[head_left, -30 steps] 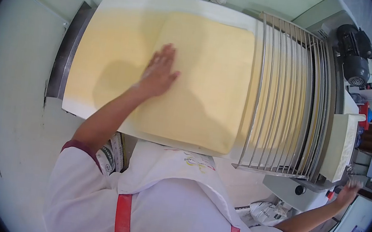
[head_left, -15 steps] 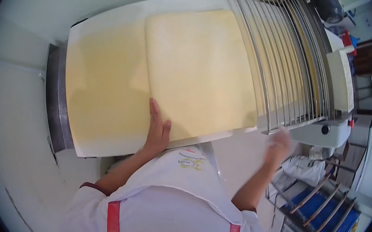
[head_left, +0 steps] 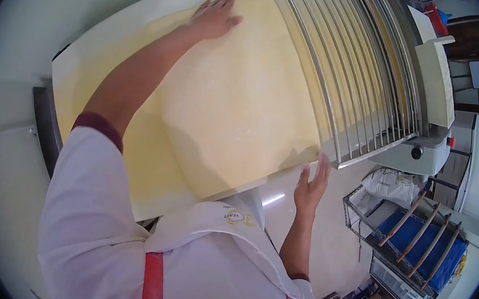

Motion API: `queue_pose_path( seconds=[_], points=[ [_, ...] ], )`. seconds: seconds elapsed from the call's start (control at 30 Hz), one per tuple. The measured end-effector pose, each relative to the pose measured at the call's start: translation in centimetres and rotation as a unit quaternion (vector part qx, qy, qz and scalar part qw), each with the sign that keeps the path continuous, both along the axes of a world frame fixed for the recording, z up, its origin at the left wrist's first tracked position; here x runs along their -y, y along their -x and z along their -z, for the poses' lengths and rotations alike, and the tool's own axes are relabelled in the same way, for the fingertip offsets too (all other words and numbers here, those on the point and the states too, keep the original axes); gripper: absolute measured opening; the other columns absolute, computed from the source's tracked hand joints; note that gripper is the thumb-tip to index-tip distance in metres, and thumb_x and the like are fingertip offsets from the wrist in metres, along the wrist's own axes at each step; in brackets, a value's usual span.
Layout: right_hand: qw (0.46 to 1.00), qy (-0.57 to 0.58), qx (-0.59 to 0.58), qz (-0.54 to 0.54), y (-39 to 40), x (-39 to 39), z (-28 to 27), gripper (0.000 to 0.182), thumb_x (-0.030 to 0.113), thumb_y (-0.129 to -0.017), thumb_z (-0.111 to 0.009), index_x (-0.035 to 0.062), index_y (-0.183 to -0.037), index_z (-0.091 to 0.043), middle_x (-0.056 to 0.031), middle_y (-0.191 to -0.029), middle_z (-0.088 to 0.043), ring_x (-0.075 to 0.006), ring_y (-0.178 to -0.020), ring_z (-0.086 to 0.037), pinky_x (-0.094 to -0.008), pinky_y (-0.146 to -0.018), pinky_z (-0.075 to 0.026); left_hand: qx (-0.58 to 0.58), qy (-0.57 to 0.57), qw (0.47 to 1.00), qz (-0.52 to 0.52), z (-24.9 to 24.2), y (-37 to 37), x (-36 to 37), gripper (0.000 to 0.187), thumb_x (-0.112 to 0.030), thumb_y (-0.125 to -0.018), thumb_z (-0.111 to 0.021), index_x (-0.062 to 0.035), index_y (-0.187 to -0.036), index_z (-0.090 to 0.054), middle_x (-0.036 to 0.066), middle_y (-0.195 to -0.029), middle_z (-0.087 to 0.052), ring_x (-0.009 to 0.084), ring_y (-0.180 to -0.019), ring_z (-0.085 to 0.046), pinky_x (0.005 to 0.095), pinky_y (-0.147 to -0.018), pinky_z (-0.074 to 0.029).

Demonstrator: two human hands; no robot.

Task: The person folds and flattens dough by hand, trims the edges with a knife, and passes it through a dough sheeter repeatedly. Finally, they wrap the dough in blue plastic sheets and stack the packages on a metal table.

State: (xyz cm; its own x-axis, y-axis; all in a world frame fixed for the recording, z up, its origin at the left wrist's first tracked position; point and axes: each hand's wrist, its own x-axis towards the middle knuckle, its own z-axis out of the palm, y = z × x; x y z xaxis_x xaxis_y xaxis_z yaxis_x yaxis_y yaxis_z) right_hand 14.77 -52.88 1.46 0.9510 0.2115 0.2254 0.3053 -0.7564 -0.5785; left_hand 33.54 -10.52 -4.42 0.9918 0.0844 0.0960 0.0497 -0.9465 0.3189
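A broad, pale yellow dough sheet (head_left: 245, 97) lies folded in a thick layer on the white belt of a dough sheeter. A thinner stretch of the dough runs out to the left beneath it. My left hand (head_left: 214, 17) reaches across to the far left corner of the folded part and rests flat on it, fingers stretched. Near the close right corner is my right hand (head_left: 312, 184), fingers apart and holding nothing, its fingertips right at the dough's edge.
A metal bar guard (head_left: 338, 164) covers the sheeter's rollers on the right, with more dough under it. A white plastic bag (head_left: 392, 186) and a rack with wooden rods (head_left: 426, 247) over blue material stand at lower right. A wall borders the far side.
My left hand has moved from the near edge of the fold to its far corner. My right hand has come left from the guard to the dough's near right corner.
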Motion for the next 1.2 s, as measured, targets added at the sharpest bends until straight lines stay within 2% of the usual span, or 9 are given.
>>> queue_pose_path(
  seconds=[0.2, 0.3, 0.43, 0.6, 0.83, 0.93, 1.1, 1.17, 1.2],
  points=[
    [0.966, 0.035, -0.230, 0.110, -6.2, 0.4, 1.7, 0.042, 0.017, -0.085, -0.067, -0.0081, -0.116, -0.054, -0.0218, -0.110, -0.061, -0.0327, -0.105, -0.058, -0.0400, -0.092, -0.045, -0.217, 0.133, 0.966, 0.039, -3.0, -13.1, 0.8, 0.074, -0.054, -0.077, -0.068, 0.0020, -0.123, -0.055, 0.014, -0.114, -0.063, 0.0255, -0.108, -0.058, 0.0357, -0.091, -0.045],
    [0.855, -0.188, -0.469, 0.119, -7.8, 1.8, 0.2, 0.045, 0.016, -0.080, -0.072, -0.0058, -0.116, -0.056, -0.0177, -0.112, -0.061, -0.0263, -0.108, -0.058, -0.0350, -0.093, -0.045, -0.394, 0.173, 0.902, 0.038, -6.1, -14.8, 0.0, 0.067, -0.048, -0.078, -0.069, 0.0015, -0.122, -0.056, 0.013, -0.115, -0.060, 0.0236, -0.109, -0.055, 0.0351, -0.091, -0.043],
    [0.698, -0.625, -0.298, 0.182, -1.9, -1.1, 3.4, 0.054, 0.018, -0.081, -0.066, -0.0049, -0.127, -0.048, -0.0163, -0.115, -0.060, -0.0273, -0.106, -0.061, -0.0375, -0.100, -0.043, -0.212, 0.240, 0.947, 0.021, -6.4, -9.7, 0.5, 0.076, -0.037, -0.079, -0.071, 0.0052, -0.135, -0.043, 0.022, -0.133, -0.051, 0.0328, -0.124, -0.048, 0.0406, -0.106, -0.035],
    [0.792, -0.495, -0.291, 0.209, -1.3, -3.1, 3.4, 0.064, 0.033, -0.085, -0.065, -0.0020, -0.133, -0.042, -0.0148, -0.127, -0.054, -0.0303, -0.117, -0.055, -0.0449, -0.098, -0.047, -0.255, 0.390, 0.874, 0.138, -2.9, -11.4, -1.4, 0.076, -0.029, -0.072, -0.080, 0.0056, -0.131, -0.047, 0.022, -0.125, -0.058, 0.0326, -0.115, -0.055, 0.0386, -0.102, -0.040],
    [0.611, -0.623, -0.378, 0.310, -3.5, -4.9, 3.6, 0.061, 0.033, -0.088, -0.064, 0.0010, -0.134, -0.042, -0.0156, -0.127, -0.054, -0.0321, -0.114, -0.056, -0.0463, -0.095, -0.049, -0.233, 0.343, 0.907, 0.070, -4.8, -10.6, -0.6, 0.079, -0.029, -0.066, -0.082, 0.0065, -0.128, -0.050, 0.022, -0.122, -0.059, 0.0310, -0.112, -0.057, 0.0371, -0.097, -0.044],
    [0.664, -0.639, -0.335, 0.196, -4.9, -5.7, 1.7, 0.057, 0.027, -0.087, -0.065, 0.0001, -0.133, -0.044, -0.0156, -0.125, -0.056, -0.0308, -0.112, -0.057, -0.0462, -0.093, -0.051, -0.155, 0.369, 0.912, 0.088, -8.7, -7.4, -1.9, 0.078, -0.032, -0.065, -0.083, 0.0044, -0.127, -0.052, 0.022, -0.118, -0.061, 0.0336, -0.110, -0.058, 0.0385, -0.096, -0.044],
    [0.818, -0.545, -0.178, -0.034, -10.1, -6.5, -6.5, 0.052, 0.018, -0.085, -0.065, -0.0022, -0.130, -0.047, -0.0163, -0.120, -0.059, -0.0291, -0.111, -0.058, -0.0462, -0.095, -0.050, 0.092, 0.319, 0.915, -0.230, -17.6, 4.9, -8.3, 0.066, -0.034, -0.067, -0.083, 0.0022, -0.118, -0.060, 0.018, -0.103, -0.066, 0.0327, -0.104, -0.060, 0.0398, -0.095, -0.046],
    [0.828, -0.496, -0.101, -0.242, -13.4, -7.9, -10.5, 0.051, 0.019, -0.084, -0.066, -0.0025, -0.126, -0.050, -0.0160, -0.120, -0.058, -0.0286, -0.110, -0.059, -0.0443, -0.094, -0.049, 0.183, 0.429, 0.883, -0.056, -22.7, 10.5, -11.3, 0.038, -0.033, -0.077, -0.075, -0.0002, -0.094, -0.066, 0.012, -0.083, -0.066, 0.0228, -0.081, -0.063, 0.0321, -0.076, -0.050],
    [0.828, -0.473, -0.035, -0.300, -16.2, -7.8, -11.2, 0.052, 0.022, -0.081, -0.069, -0.0029, -0.124, -0.052, -0.0158, -0.120, -0.059, -0.0283, -0.109, -0.059, -0.0435, -0.094, -0.049, 0.210, 0.420, 0.880, -0.071, -24.7, 13.4, -12.3, 0.045, -0.033, -0.076, -0.076, -0.0009, -0.105, -0.063, 0.007, -0.091, -0.064, 0.0169, -0.086, -0.060, 0.0289, -0.076, -0.048]
  ],
)
